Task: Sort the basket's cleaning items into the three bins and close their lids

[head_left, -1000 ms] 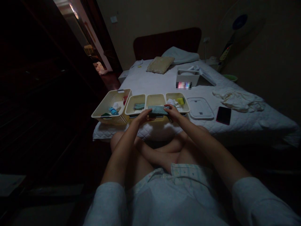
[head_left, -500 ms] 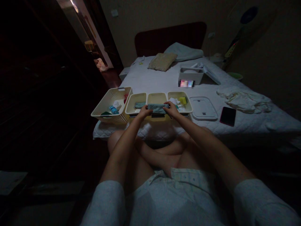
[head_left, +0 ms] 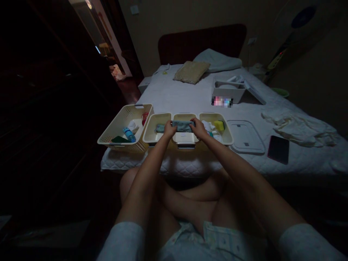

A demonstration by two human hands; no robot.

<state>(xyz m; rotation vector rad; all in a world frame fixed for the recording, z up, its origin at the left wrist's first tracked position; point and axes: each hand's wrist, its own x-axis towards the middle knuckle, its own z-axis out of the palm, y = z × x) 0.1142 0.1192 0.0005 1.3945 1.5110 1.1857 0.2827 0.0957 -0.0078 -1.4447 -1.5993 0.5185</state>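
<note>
A folded blue-grey cloth [head_left: 183, 126] is stretched between my two hands over the middle cream bin [head_left: 186, 139]. My left hand [head_left: 169, 129] grips its left end and my right hand [head_left: 198, 128] its right end, both with fingers closed. The left cream bin [head_left: 149, 135] holds another folded cloth [head_left: 160, 128], partly behind my left hand. In the right cream bin [head_left: 227, 139] are a yellow sponge [head_left: 219, 125] and white items that I cannot make out clearly.
On the left stands a larger perforated basket [head_left: 108, 136] with a blue bottle [head_left: 129, 134] inside. To the right lie a white lid [head_left: 246, 137], a dark tablet or phone [head_left: 278, 149] and a crumpled cloth [head_left: 299, 127]. A grey box [head_left: 228, 93] sits further back, beyond the bins.
My hands have shifted with the cloth from the middle bin's front edge to over its inside. The camera view has tilted slightly, so the bed and bins appear a little lower and larger.
</note>
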